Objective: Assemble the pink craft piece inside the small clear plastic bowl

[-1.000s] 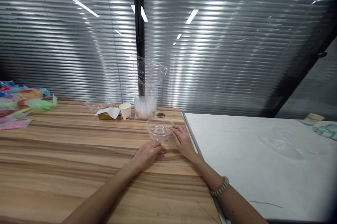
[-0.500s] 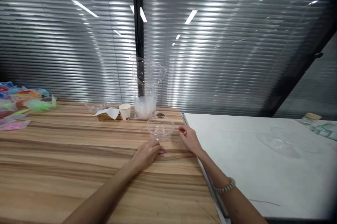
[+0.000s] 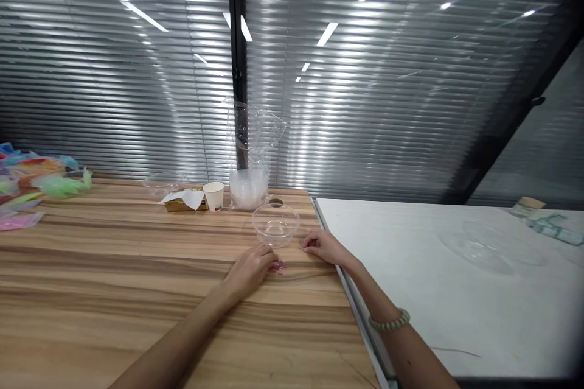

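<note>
My left hand (image 3: 253,267) rests low over the wooden table, its fingers closed on a small pinkish see-through plastic piece (image 3: 278,267) that sticks out at the fingertips. Just beyond it stands a clear plastic bowl (image 3: 275,231), upright, with the table grain showing through. To the right of the bowl is my right hand (image 3: 323,246), a beaded bracelet on its wrist. Its thumb and fingers are pinched together near the table's right edge; whether anything tiny is between them cannot be made out.
Behind the bowl are a bag of stacked clear bowls (image 3: 249,188), a paper cup (image 3: 214,195), a small box with white paper (image 3: 185,199) and a dark round object (image 3: 276,201). Colourful packets (image 3: 59,185) lie far left. Clear lids (image 3: 479,249) lie on the white table (image 3: 387,291).
My right hand has come back towards me, from beside the bowl's rim to the front right of the bowl. My left hand stays nearly in place with the pinkish piece.
</note>
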Demonstrator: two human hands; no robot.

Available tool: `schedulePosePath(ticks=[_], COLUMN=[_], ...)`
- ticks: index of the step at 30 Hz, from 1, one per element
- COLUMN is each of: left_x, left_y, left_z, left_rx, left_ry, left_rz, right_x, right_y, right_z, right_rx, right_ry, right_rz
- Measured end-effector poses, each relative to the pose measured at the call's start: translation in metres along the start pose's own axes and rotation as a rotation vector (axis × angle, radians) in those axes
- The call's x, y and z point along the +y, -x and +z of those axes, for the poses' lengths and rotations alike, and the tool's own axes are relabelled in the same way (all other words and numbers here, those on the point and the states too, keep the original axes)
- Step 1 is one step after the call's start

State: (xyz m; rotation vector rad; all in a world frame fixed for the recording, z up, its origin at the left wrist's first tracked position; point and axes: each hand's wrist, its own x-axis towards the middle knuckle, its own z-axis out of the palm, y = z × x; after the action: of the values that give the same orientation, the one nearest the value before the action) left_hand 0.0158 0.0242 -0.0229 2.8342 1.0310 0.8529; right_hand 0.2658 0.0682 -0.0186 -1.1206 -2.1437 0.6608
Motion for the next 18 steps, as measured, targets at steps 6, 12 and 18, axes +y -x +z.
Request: schedulePosePath(ticks=[6, 12, 18], left_x=[-0.0004, -0.0005, 0.0010], left_y=[0.0006, 0.0007, 0.0004], left_z=[0.0009, 0.0005, -0.0004], left_rx=[0.000, 0.013, 0.014], left_ry=[-0.023, -0.010, -0.020], left_rz=[0.002, 0.006, 0.000], right_x=[-0.0003, -0.0040, -0.0009], right_y=[-0.0003, 0.0017, -0.0011], right_z=[0.0028, 0.0051, 0.0080], right_rx=[0.037, 0.096, 0.313], right_ry=[0.144, 0.204, 0.229], right_rz=[-0.031, -0.043, 0.049])
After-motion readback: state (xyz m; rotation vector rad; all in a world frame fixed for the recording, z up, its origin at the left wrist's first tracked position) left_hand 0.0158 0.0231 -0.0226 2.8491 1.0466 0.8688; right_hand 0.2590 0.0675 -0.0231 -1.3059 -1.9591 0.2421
